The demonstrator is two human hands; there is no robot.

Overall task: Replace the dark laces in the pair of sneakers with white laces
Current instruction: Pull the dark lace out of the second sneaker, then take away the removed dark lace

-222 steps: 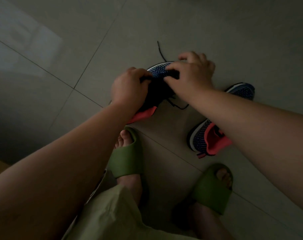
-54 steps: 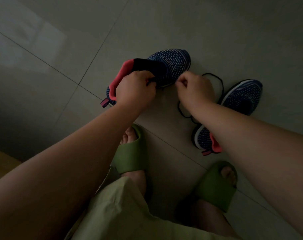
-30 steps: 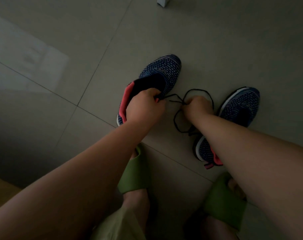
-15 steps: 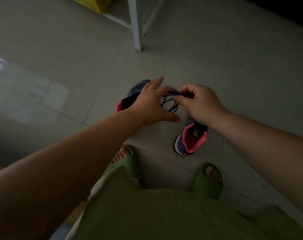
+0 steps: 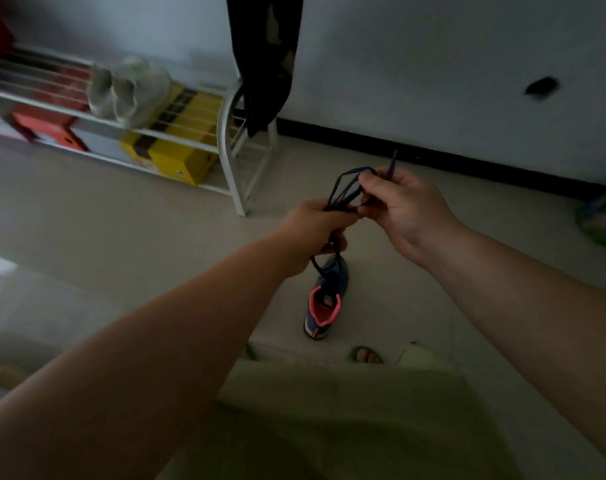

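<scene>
Dim tiled floor [image 5: 121,209], white shoe rack [image 5: 230,147], both hands gripping dark lace [image 5: 343,188].

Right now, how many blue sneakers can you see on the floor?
1. The blue sneaker with the pink lining lies on the floor below the hands. The other of the pair may be hidden behind the left forearm.

Bare forearms, no sleeves, no watch or rings. Olive-green garment [image 5: 346,420] over the lap. Green open-toed slipper [image 5: 365,355] on one foot.
</scene>
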